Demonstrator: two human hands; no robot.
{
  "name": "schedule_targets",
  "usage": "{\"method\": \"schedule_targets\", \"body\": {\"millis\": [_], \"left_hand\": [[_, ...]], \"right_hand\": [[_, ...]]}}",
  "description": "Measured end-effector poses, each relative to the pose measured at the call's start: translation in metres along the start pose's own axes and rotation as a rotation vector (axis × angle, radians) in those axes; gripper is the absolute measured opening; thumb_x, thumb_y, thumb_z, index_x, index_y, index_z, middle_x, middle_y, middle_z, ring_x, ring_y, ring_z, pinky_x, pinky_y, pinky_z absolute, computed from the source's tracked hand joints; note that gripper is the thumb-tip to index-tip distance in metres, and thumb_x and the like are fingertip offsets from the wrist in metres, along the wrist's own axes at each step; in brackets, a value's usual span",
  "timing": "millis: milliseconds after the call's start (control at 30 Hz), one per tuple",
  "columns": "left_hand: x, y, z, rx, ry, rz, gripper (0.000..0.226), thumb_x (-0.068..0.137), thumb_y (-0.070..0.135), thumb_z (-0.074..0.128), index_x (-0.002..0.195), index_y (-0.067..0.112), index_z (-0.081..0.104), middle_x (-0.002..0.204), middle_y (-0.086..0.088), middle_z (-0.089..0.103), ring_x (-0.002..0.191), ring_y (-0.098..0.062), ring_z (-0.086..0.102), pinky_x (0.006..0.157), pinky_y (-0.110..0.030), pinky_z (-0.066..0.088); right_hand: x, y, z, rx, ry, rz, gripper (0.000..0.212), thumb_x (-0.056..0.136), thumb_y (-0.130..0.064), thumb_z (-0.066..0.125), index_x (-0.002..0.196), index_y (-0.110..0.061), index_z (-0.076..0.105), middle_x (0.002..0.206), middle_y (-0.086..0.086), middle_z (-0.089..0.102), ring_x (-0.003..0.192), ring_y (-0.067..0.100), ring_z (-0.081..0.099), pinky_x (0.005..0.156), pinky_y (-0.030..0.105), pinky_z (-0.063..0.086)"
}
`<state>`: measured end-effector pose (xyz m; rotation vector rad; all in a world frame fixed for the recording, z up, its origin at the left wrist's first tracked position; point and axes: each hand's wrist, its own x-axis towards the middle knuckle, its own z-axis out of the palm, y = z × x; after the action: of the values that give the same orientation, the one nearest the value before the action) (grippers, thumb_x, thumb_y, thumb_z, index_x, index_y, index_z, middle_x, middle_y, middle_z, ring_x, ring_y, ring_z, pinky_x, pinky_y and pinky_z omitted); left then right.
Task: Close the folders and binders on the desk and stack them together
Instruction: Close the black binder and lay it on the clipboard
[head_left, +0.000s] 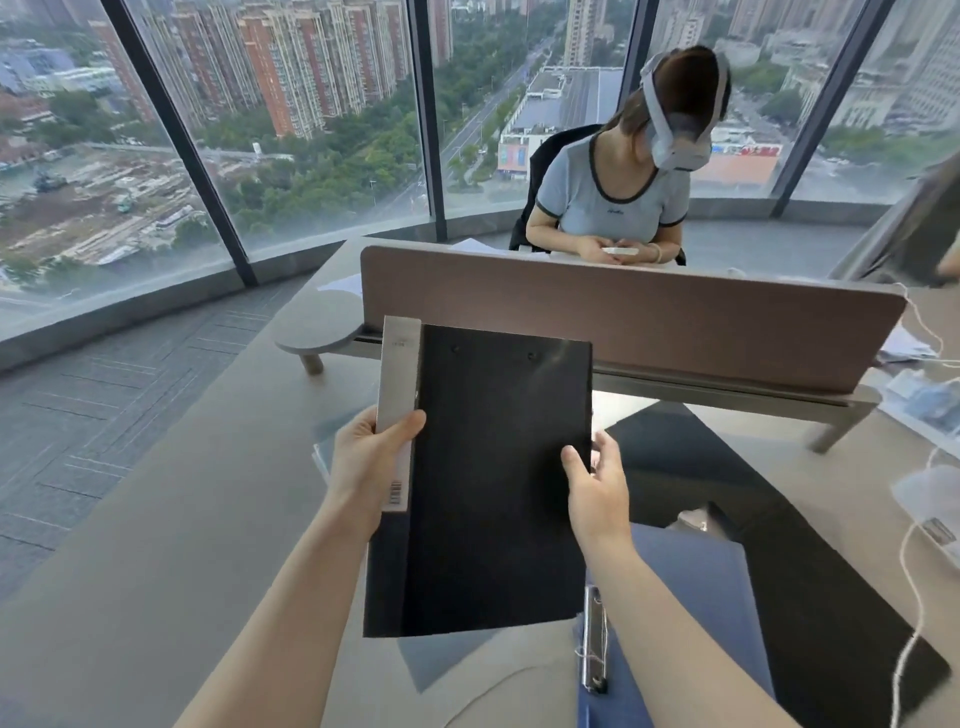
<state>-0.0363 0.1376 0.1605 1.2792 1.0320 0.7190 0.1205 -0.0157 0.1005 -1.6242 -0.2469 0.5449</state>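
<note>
Left hand grips a closed black folder's spine above the counter; right hand, fingers loose, touches its edge.

Held folder: raised above the worktop, in front of the divider panel.
Left hand: at the folder's left edge, thumb over its spine label.
Right hand: at the folder's right edge.
Open binder: on the worktop below and right of the held folder, metal clip along its left side.
Open folder: under and right of the binder.
Seated person: behind the divider.
Cable: far right.
</note>
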Motion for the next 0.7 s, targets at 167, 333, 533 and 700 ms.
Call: {"method": "schedule_targets", "body": {"millis": [167,333,533,700], "left_hand": [[-0.004,-0.039,0.039,0.057,-0.052,-0.1,0.02,0.086,0.03,0.074,0.098,0.014,0.071,0.09,-0.01,0.071,0.081,-0.026,0.066,0.079,-0.046,0.057],[-0.023,-0.08,0.083,0.111,-0.182,-0.234,0.011,0.09,0.024,0.063,0.099,0.02,0.07,0.094,-0.01,0.075,0.084,-0.03,0.072,0.083,-0.05,0.06],[-0.054,-0.129,0.129,0.2,-0.313,-0.338,0.029,0.09,0.007,0.05,0.109,0.023,0.066,0.098,0.0,0.076,0.085,-0.02,0.074,0.073,-0.036,0.061],[-0.078,-0.16,0.154,0.359,-0.391,-0.339,0.035,0.094,0.006,0.045,0.118,0.03,0.056,0.103,0.011,0.068,0.092,-0.011,0.065,0.069,-0.027,0.051]], "right_hand": [[0.001,0.028,-0.041,-0.1,0.141,0.043,0.03,0.096,-0.017,0.054,0.127,-0.017,0.055,0.115,-0.006,0.062,0.113,0.016,0.058,0.089,0.027,0.044],[0.003,0.054,-0.096,-0.23,0.223,0.121,0.039,0.098,-0.016,0.052,0.136,-0.016,0.051,0.124,-0.009,0.056,0.121,0.014,0.051,0.1,0.031,0.043],[-0.004,0.095,-0.16,-0.368,0.277,0.245,0.032,0.096,-0.018,0.051,0.127,-0.022,0.059,0.119,-0.004,0.064,0.116,0.023,0.059,0.094,0.038,0.047],[-0.012,0.127,-0.198,-0.443,0.325,0.374,0.039,0.095,-0.025,0.052,0.134,-0.024,0.052,0.133,-0.003,0.059,0.123,0.025,0.054,0.102,0.048,0.045]]}}
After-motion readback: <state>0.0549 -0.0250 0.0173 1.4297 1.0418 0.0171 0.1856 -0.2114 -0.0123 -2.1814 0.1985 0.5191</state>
